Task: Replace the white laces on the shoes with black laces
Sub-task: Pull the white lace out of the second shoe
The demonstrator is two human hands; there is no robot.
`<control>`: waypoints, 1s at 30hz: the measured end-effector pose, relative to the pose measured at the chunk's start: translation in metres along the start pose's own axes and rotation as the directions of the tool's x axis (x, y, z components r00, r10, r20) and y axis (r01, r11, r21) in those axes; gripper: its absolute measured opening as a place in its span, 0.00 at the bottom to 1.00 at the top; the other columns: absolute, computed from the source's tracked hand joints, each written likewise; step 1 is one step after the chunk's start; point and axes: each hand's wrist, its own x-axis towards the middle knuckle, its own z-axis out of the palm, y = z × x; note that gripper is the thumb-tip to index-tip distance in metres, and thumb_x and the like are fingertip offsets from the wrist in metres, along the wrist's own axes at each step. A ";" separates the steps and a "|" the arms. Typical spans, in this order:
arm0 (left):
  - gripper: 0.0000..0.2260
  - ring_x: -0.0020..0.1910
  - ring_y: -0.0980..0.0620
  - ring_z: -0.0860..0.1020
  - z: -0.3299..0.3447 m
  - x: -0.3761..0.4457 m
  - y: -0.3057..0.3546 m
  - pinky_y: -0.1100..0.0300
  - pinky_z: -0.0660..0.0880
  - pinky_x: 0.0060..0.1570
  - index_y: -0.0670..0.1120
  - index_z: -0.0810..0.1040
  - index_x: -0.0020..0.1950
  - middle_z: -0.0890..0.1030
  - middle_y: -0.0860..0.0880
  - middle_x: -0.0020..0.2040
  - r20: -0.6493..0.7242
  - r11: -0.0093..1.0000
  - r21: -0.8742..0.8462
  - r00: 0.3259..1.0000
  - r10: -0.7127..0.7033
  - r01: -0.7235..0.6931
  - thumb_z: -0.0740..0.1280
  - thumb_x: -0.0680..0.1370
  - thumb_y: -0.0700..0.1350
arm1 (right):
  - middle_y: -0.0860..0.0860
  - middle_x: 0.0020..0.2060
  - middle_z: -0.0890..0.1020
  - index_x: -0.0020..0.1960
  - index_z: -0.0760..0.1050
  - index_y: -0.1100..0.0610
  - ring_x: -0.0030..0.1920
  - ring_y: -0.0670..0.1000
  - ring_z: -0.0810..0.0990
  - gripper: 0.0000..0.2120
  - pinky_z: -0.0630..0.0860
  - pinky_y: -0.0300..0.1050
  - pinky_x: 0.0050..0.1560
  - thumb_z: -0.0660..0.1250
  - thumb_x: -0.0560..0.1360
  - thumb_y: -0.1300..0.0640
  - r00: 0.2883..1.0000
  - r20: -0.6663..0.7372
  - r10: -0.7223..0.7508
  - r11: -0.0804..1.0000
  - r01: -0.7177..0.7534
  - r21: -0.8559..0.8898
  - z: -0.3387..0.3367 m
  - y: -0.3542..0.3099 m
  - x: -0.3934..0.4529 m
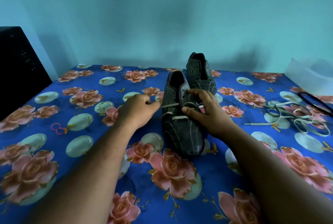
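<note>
Two dark striped shoes stand on the floral blue cloth (86,151). The near shoe (182,133) points toward me and still has a white lace (170,105) through its lower eyelets. My left hand (138,110) pinches that lace at the shoe's left side. My right hand (203,110) grips the shoe's right flank, thumb on the vamp and fingers curled over the eyelet flap. The far shoe (200,72) behind it shows no lace. A loose white lace (295,119) lies in a heap at the right, with a black lace (317,103) beyond it.
A black box (19,68) stands at the left edge of the table. A clear plastic container (310,77) sits at the far right by the teal wall. Small pink rings (58,128) lie on the cloth left of my left arm.
</note>
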 end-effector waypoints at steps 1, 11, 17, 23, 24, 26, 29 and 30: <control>0.19 0.36 0.44 0.78 -0.002 0.001 -0.002 0.51 0.74 0.39 0.46 0.72 0.34 0.79 0.48 0.33 -0.018 1.000 0.022 1.000 -0.007 0.007 0.64 0.70 0.62 | 0.45 0.66 0.71 0.72 0.68 0.41 0.69 0.51 0.70 0.29 0.70 0.56 0.70 0.72 0.74 0.39 1.000 0.002 0.002 1.000 -0.002 0.000 0.000 0.000 0.000; 0.16 0.45 0.53 0.77 0.013 -0.010 0.021 0.48 0.76 0.47 0.52 0.79 0.44 0.78 0.55 0.42 -0.061 0.830 -0.110 0.838 0.543 -0.546 0.64 0.78 0.65 | 0.46 0.66 0.72 0.72 0.68 0.43 0.68 0.52 0.70 0.30 0.70 0.56 0.70 0.72 0.74 0.39 1.000 -0.002 -0.012 1.000 0.012 -0.004 0.000 0.001 -0.001; 0.11 0.46 0.51 0.79 0.010 -0.005 0.013 0.52 0.76 0.46 0.52 0.78 0.38 0.80 0.54 0.39 -0.051 0.895 -0.111 0.902 0.429 -0.432 0.69 0.73 0.59 | 0.46 0.65 0.72 0.72 0.68 0.43 0.68 0.52 0.70 0.29 0.70 0.57 0.70 0.72 0.74 0.40 1.000 0.006 -0.015 1.000 0.015 0.001 0.000 0.001 -0.001; 0.14 0.34 0.51 0.77 -0.003 0.002 -0.004 0.53 0.73 0.41 0.49 0.76 0.33 0.78 0.52 0.31 -0.053 0.981 0.132 0.988 0.147 -0.139 0.74 0.72 0.55 | 0.46 0.66 0.72 0.73 0.68 0.44 0.69 0.50 0.70 0.30 0.71 0.50 0.68 0.72 0.74 0.40 1.000 0.006 -0.007 1.000 0.007 0.007 -0.001 0.000 0.000; 0.14 0.35 0.50 0.78 -0.003 0.002 -0.005 0.51 0.73 0.43 0.50 0.75 0.33 0.79 0.52 0.32 -0.046 0.978 0.176 0.991 0.126 -0.116 0.72 0.72 0.57 | 0.46 0.66 0.72 0.73 0.68 0.44 0.69 0.50 0.70 0.30 0.71 0.49 0.68 0.72 0.74 0.40 1.000 0.006 -0.007 1.000 0.007 0.007 -0.001 0.000 0.000; 0.13 0.40 0.50 0.79 -0.002 -0.001 -0.001 0.52 0.72 0.46 0.51 0.77 0.37 0.81 0.54 0.37 -0.082 0.961 0.244 0.984 0.156 -0.132 0.69 0.74 0.59 | 0.46 0.66 0.72 0.73 0.68 0.43 0.69 0.50 0.70 0.30 0.71 0.51 0.69 0.72 0.74 0.39 1.000 0.004 -0.006 1.000 0.006 0.005 -0.001 0.001 0.000; 0.13 0.48 0.54 0.78 0.001 -0.004 0.008 0.50 0.74 0.52 0.52 0.81 0.50 0.82 0.56 0.49 -0.116 0.948 0.087 0.942 0.315 -0.307 0.65 0.78 0.60 | 0.45 0.65 0.72 0.72 0.68 0.41 0.68 0.50 0.70 0.33 0.70 0.55 0.70 0.70 0.71 0.32 1.000 -0.002 0.001 1.000 -0.001 0.015 0.000 0.003 0.000; 0.16 0.50 0.53 0.79 0.003 -0.005 0.010 0.47 0.76 0.53 0.51 0.81 0.52 0.82 0.54 0.50 -0.098 0.929 -0.051 0.928 0.360 -0.366 0.63 0.79 0.62 | 0.44 0.65 0.72 0.71 0.68 0.41 0.68 0.51 0.70 0.34 0.70 0.56 0.70 0.68 0.69 0.30 1.000 -0.004 -0.003 1.000 0.003 0.017 0.000 0.003 0.000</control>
